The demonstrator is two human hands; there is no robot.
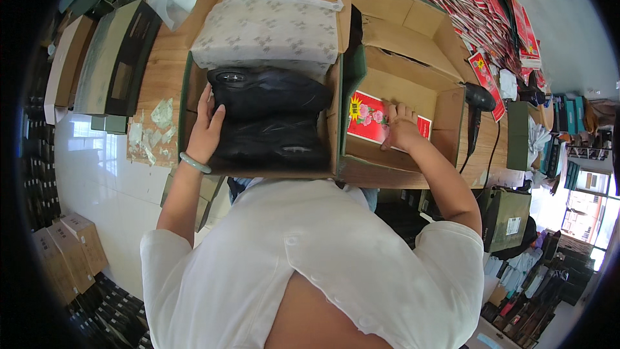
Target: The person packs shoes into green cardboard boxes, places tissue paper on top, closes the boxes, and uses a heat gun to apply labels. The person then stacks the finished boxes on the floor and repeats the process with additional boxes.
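Note:
A box (183, 100) with raised lid stands open before me. In it lie two glossy black leather-looking pieces (268, 116), side by side, like a pair of boots; their full shape is hidden. My left hand (206, 126), with a pale green bangle (196, 163) at the wrist, rests with fingers stretched on their left edge. Printed white tissue paper (268, 29) is folded back over the lid side. To the right, in a second open box (445, 106), lies a flat red packet (365, 116) with pink flowers. My right hand (402, 128) has its fingers bent over the packet, gripping it.
A black hair dryer (478, 103) with a cord lies right of the second box. Many red packets (465, 13) are heaped at the far right. Closed boxes (116, 58) stand at the left of the wooden table (155, 84), near torn paper scraps (161, 113).

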